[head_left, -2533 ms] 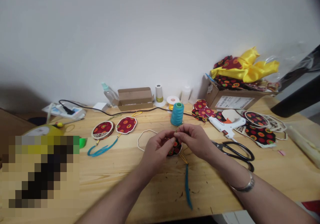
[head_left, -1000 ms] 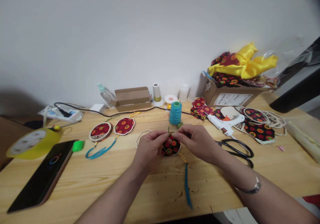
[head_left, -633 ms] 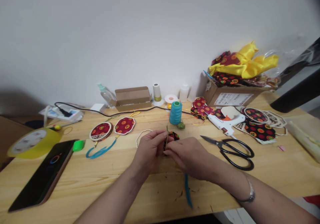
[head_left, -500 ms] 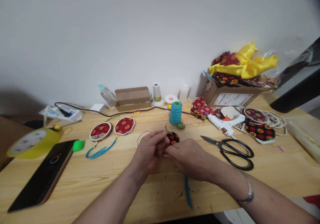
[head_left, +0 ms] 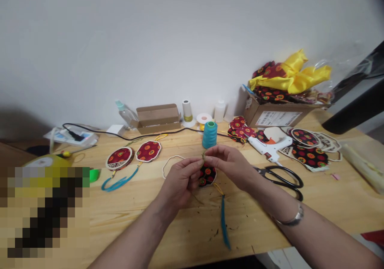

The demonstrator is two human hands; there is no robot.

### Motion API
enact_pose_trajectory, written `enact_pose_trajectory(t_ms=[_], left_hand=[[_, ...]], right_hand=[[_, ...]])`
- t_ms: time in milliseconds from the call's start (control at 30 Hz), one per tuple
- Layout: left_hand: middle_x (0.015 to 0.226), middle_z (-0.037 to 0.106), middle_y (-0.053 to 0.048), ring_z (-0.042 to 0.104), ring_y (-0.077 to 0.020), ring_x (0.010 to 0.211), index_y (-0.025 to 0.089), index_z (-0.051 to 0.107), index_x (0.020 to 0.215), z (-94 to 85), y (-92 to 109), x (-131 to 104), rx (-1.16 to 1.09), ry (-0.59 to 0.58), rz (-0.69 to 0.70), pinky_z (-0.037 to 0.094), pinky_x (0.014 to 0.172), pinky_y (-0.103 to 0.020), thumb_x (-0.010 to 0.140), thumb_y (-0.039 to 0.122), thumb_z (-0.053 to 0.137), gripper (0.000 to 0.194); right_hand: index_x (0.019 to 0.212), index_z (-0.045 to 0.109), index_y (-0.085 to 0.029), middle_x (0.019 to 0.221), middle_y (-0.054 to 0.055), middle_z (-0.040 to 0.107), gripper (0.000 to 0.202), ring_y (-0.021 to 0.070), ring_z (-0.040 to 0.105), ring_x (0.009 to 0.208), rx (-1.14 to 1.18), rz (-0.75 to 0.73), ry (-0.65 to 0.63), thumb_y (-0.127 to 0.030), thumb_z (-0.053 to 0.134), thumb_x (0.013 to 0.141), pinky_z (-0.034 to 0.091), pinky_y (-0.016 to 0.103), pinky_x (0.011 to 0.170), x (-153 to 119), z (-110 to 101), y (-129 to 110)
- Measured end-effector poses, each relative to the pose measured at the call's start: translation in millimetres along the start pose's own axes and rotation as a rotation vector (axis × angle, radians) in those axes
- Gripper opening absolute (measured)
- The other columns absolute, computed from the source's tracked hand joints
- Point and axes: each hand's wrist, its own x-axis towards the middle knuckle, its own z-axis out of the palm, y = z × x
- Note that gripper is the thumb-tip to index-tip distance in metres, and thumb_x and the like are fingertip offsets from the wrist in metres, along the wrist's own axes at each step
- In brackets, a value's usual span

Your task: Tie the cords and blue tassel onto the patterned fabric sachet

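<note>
My left hand (head_left: 181,179) is closed in a pinch on a thin olive-green cord (head_left: 203,157) at the top of a sachet. My right hand (head_left: 232,166) pinches at the same cord from the other side, the fingertips of both hands almost meeting. Beneath them is the sachet (head_left: 208,176), black fabric with red and orange round motifs and a pale rim, partly covered by my fingers. From its lower edge a yellow loop leads to a blue tassel (head_left: 223,225) lying on the table. A teal thread spool (head_left: 210,135) stands just behind my hands.
Black-handled scissors (head_left: 283,176) lie partly behind my right forearm, before a white glue gun (head_left: 271,146). Two red sachets (head_left: 149,151) rest on the left. A cardboard box (head_left: 277,115) with fabric stands back right. A black cable (head_left: 144,136) crosses the back.
My right hand has moved up and away from the sachet's side to the cord at its top. More of the sachet and its yellow loop now shows. My right forearm now covers the scissors' blades.
</note>
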Motion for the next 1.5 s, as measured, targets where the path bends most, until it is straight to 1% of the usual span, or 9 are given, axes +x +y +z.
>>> enact_pose_trajectory(t_ms=[100,200,333,467,567,833,1167,1333,1500], left_hand=[[0.040,0.033,0.009,0.023,-0.0007,0.036,0.009,0.067,0.076,0.5,-1,0,0.055,0.009,0.014,0.011,0.036,-0.016,0.061,0.028,0.076,0.026],[0.038,0.037,0.008,0.023,-0.0009,0.034,0.009,0.069,0.076,-0.3,-4,1,0.129,0.003,0.055,0.010,0.036,-0.018,0.063,0.030,0.074,0.025],[0.040,0.042,0.006,0.025,-0.0013,0.034,0.011,0.070,0.078,-2.5,-7,1,0.207,-0.012,0.079,0.011,0.036,-0.019,0.064,0.032,0.073,0.025],[0.039,0.038,0.008,0.023,-0.0012,0.034,0.013,0.070,0.076,-3.7,-8,2,0.215,-0.020,0.084,0.011,0.037,-0.019,0.065,0.032,0.072,0.022],[0.040,0.037,0.008,0.024,-0.0013,0.035,0.013,0.069,0.075,-2.8,-8,1,0.203,-0.030,0.083,0.011,0.037,-0.019,0.066,0.033,0.072,0.022],[0.041,0.039,0.007,0.025,-0.0017,0.036,0.012,0.069,0.074,-0.8,-6,-1,0.218,-0.031,0.084,0.012,0.037,-0.019,0.063,0.036,0.073,0.026],[0.038,0.038,0.007,0.025,-0.0021,0.036,0.013,0.070,0.069,0.1,-6,0,0.207,0.024,0.113,0.011,0.038,-0.020,0.063,0.031,0.074,0.020],[0.039,0.040,0.006,0.026,-0.0024,0.037,0.012,0.071,0.071,-0.5,-5,0,0.214,0.023,0.121,0.011,0.038,-0.020,0.063,0.033,0.074,0.022],[0.039,0.041,0.006,0.027,-0.0019,0.036,0.013,0.070,0.071,-1.2,-6,0,0.229,0.025,0.121,0.012,0.038,-0.019,0.064,0.032,0.073,0.021]], right_hand=[[0.087,0.055,-0.016,0.072,0.000,0.062,0.027,0.0120,0.059,0.063,0.187,0.132,-0.100,-0.036,0.066,0.072,0.047,0.026,0.060,-2,3,3],[0.082,0.052,-0.016,0.062,-0.001,0.061,0.027,0.0113,0.057,0.055,0.226,0.173,-0.116,-0.037,0.066,0.072,0.046,0.026,0.055,-5,5,1],[0.071,0.051,-0.015,0.050,-0.005,0.052,0.026,0.0070,0.047,0.044,0.162,0.152,-0.071,-0.037,0.066,0.070,0.039,0.021,0.045,-4,5,-4],[0.066,0.052,-0.014,0.046,-0.008,0.041,0.026,0.0036,0.034,0.041,0.118,0.111,-0.042,-0.036,0.065,0.071,0.026,0.018,0.040,-3,3,-4],[0.065,0.052,-0.015,0.047,-0.008,0.039,0.026,0.0037,0.030,0.042,0.084,0.094,-0.029,-0.036,0.064,0.071,0.023,0.019,0.040,-2,2,-4],[0.063,0.052,-0.016,0.044,-0.008,0.040,0.027,0.0050,0.030,0.042,0.042,0.105,0.017,-0.039,0.065,0.068,0.023,0.021,0.041,-3,2,-9],[0.063,0.058,-0.013,0.049,-0.005,0.043,0.034,0.0050,0.031,0.044,0.118,0.124,-0.058,-0.046,0.061,0.071,0.021,0.022,0.043,-1,-2,-9],[0.071,0.063,-0.012,0.053,-0.005,0.049,0.029,0.0056,0.036,0.047,0.062,0.151,-0.059,-0.039,0.070,0.063,0.025,0.022,0.046,-1,-4,-11],[0.064,0.060,-0.014,0.050,-0.005,0.049,0.021,0.0060,0.038,0.047,0.032,0.132,-0.009,-0.032,0.070,0.061,0.028,0.022,0.047,-1,-2,-10]])
